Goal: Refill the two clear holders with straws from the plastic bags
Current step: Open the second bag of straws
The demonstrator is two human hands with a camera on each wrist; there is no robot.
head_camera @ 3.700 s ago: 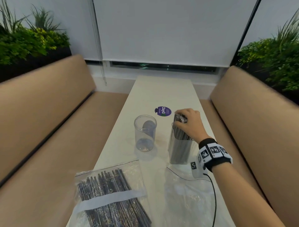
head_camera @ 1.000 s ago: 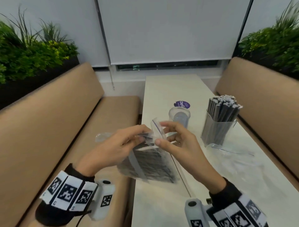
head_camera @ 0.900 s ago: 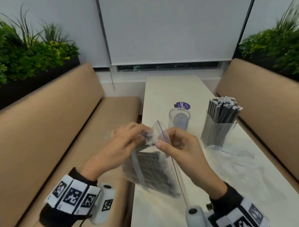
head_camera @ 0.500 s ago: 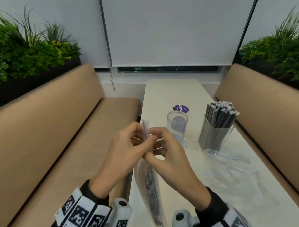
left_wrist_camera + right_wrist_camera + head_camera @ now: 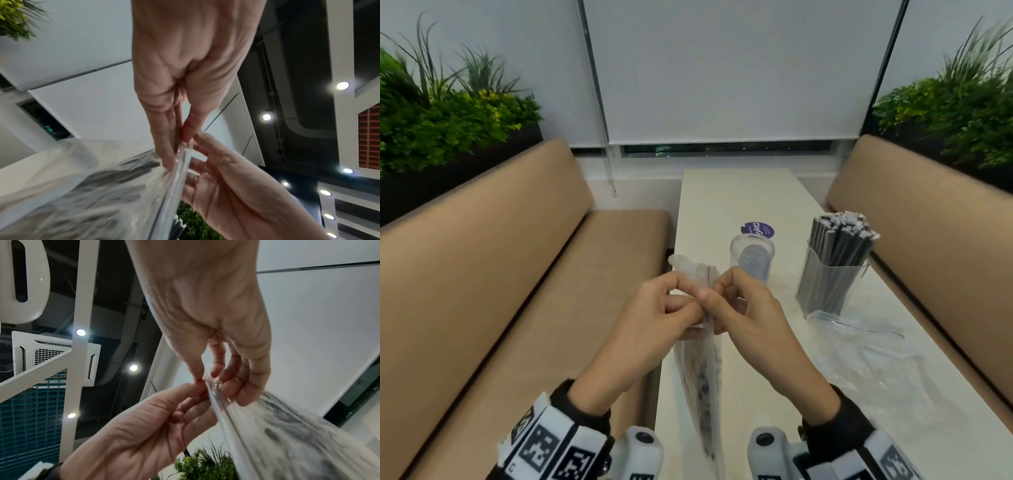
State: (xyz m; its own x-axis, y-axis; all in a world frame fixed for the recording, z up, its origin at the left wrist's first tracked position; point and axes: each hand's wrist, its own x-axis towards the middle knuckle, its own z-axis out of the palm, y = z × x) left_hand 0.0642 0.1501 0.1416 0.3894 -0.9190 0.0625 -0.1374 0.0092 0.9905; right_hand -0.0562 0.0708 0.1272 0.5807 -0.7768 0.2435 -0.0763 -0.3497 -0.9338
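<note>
both hands pinch the top edge of the full bag (image 5: pixel 700 370) over the tabletop's (image 5: pixel 743 192) near left edge. left hand (image 5: pixel 654 318) holds one side of the zip strip between thumb and fingers; right hand (image 5: pixel 743 308) holds the other side, thumbs nearly touching. the bag hangs down from the pinch, seen edge-on from the head, dark straws (image 5: pixel 107 183) blurred inside. in the wrist views the seal looks closed between the fingers, though blur makes that hard to confirm.

at about 1 o'clock from the hands stands the round holder (image 5: pixel 752 260), clear and upright, with no straws showing in it. at about 2 o'clock, further right, the square holder (image 5: pixel 828 291) is packed with grey straws that fan out above its rim. the empty bag (image 5: pixel 866 356) lies crumpled on the tabletop at 3 o'clock, its near end just beside the square holder's base. a purple sticker (image 5: pixel 758 229) sits beyond the round holder at 12 o'clock.
</note>
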